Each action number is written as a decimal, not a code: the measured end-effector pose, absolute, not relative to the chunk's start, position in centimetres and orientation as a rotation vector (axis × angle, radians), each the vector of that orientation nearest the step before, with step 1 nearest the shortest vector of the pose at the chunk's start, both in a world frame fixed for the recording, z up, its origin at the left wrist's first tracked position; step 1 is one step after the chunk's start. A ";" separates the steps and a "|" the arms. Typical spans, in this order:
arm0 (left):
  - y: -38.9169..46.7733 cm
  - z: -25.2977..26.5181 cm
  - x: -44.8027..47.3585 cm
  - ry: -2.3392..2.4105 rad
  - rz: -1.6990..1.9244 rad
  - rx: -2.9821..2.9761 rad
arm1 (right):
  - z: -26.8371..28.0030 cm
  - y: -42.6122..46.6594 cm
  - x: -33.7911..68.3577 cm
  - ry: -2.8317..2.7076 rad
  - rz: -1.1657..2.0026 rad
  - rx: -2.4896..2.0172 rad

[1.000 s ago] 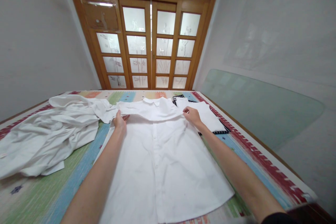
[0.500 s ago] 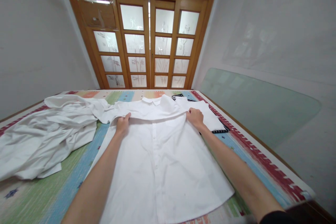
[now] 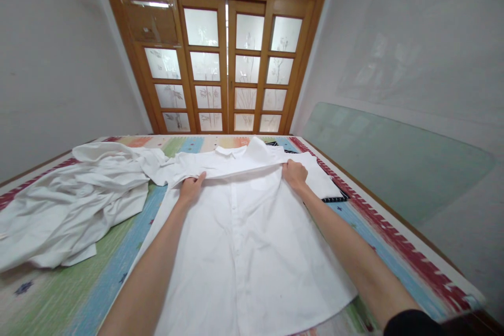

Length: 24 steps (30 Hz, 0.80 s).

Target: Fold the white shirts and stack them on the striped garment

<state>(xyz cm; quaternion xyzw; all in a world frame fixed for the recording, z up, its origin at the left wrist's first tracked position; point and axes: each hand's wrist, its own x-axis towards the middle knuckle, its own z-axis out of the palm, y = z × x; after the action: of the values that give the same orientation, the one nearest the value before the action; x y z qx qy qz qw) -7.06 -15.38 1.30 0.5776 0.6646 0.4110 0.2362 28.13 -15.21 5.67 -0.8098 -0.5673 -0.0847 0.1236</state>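
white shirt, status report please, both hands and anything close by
Left hand and right hand gripping a crosswise fold. White shirt laid out, button strip showing. Rumpled white cloth at left, folded white pile at right.

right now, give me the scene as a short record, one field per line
left grip: holding white shirt near its far left side
right grip: holding the same shirt, far right side
shirt: button front up, collar at far end
left of shirt: crumpled white cloth
right of shirt: folded white cloth
surface: striped cover
beyond: wooden doors with glass panes
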 end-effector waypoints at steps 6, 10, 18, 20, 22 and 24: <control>-15.3 0.8 -6.7 1.763 1.031 1.801 | 5.5 -15.3 28.3 -1.835 -0.380 -2.209; -15.2 0.5 -6.6 1.774 0.968 1.879 | 5.6 -14.9 28.9 -1.699 -0.272 -2.328; -16.1 0.9 -5.9 1.713 0.751 2.037 | 5.8 -15.1 30.6 -1.410 0.131 -2.230; -16.2 1.0 -5.6 1.697 0.680 2.109 | 5.9 -16.0 31.2 -1.441 0.362 -2.154; -15.8 1.1 -5.3 1.690 0.623 2.135 | 5.9 -17.1 31.8 -1.492 0.652 -2.076; -15.1 1.1 -5.1 1.687 0.626 2.108 | 5.8 -18.3 32.3 -1.526 0.863 -2.014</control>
<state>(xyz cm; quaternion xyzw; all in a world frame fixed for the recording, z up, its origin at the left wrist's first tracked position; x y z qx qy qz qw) -5.11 -15.15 1.10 0.7477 0.5982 0.2219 0.1841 32.32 -18.34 5.76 -0.7333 -0.5558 0.3142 0.2336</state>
